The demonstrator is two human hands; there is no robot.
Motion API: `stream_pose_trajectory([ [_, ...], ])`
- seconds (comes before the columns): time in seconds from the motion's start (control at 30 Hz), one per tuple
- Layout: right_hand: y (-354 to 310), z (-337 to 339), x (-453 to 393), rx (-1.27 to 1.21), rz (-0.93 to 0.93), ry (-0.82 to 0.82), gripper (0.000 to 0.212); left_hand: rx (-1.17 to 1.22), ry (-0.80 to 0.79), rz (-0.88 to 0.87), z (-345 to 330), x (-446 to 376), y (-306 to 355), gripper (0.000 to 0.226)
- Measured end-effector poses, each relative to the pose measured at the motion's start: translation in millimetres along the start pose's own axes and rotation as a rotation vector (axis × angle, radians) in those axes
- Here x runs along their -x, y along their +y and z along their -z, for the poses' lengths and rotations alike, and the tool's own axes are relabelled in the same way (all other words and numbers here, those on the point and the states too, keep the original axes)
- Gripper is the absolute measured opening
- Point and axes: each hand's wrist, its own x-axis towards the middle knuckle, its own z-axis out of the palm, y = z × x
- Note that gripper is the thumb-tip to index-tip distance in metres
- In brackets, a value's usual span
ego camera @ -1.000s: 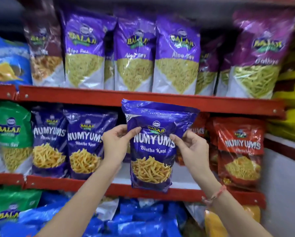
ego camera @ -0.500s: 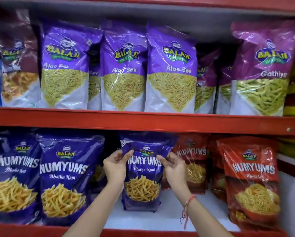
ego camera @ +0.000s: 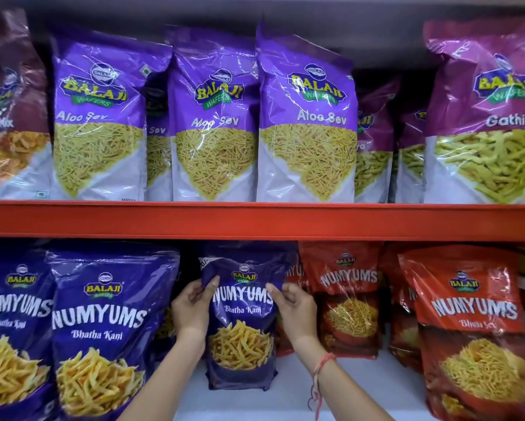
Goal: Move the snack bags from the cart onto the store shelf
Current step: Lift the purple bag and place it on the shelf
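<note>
A dark blue Numyums snack bag (ego camera: 242, 335) stands upright on the white floor of the lower shelf (ego camera: 288, 399), set back in the gap between blue and red bags. My left hand (ego camera: 192, 308) grips its left edge, thumb on the front. My right hand (ego camera: 294, 306) grips its right edge the same way. A red thread bracelet circles the right wrist. The cart is out of view.
Two more blue Numyums bags (ego camera: 100, 332) stand to the left, red Numyums bags (ego camera: 470, 329) to the right. A red shelf rail (ego camera: 255, 221) runs just above the hands. Purple Aloo Sev bags (ego camera: 306, 123) and a Gathiya bag (ego camera: 486, 117) fill the upper shelf.
Both hands carried the blue bag from in front of the shelf rail back into the lower shelf, and its base now rests on the shelf floor. The view has moved closer.
</note>
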Motion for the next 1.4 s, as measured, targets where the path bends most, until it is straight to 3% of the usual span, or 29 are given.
stream_pose_trajectory([
  [0.07, 4, 6, 6, 0.005, -0.067, -0.059, 0.023, -0.049, -0.032, 0.049, 6, 1, -8, 0.029],
  [0.2, 27, 17, 21, 0.002, -0.327, -0.129, 0.045, -0.009, -0.11, 0.312, 21, 13, -31, 0.072],
  [0.33, 30, 17, 31, -0.085, -0.54, -0.173, 0.059, 0.057, -0.15, 0.347, 34, 32, -40, 0.073],
  [0.5, 35, 21, 42, -0.107, -0.519, -0.201, 0.031, -0.001, -0.214, 0.312, 52, 42, -37, 0.068],
  [0.6, 32, 25, 58, -0.091, -0.516, -0.217, 0.026, -0.07, -0.22, 0.287, 67, 51, -34, 0.067],
  [0.83, 17, 30, 96, 0.05, -0.484, -0.265, 0.03, -0.223, -0.253, 0.252, 99, 79, -26, 0.094],
  [0.9, 9, 32, 105, 0.11, -0.473, -0.265, 0.041, -0.252, -0.272, 0.244, 104, 85, -22, 0.091],
  [1.03, -1, 35, 118, 0.137, -0.428, -0.26, 0.089, -0.274, -0.293, 0.236, 111, 95, -12, 0.084],
  [1.27, -23, 43, 141, 0.202, -0.368, -0.317, 0.052, -0.306, -0.296, 0.223, 115, 111, 4, 0.074],
  [1.4, -35, 60, 168, 0.19, -0.217, -0.246, 0.017, -0.23, -0.276, 0.108, 122, 137, 7, 0.046],
])
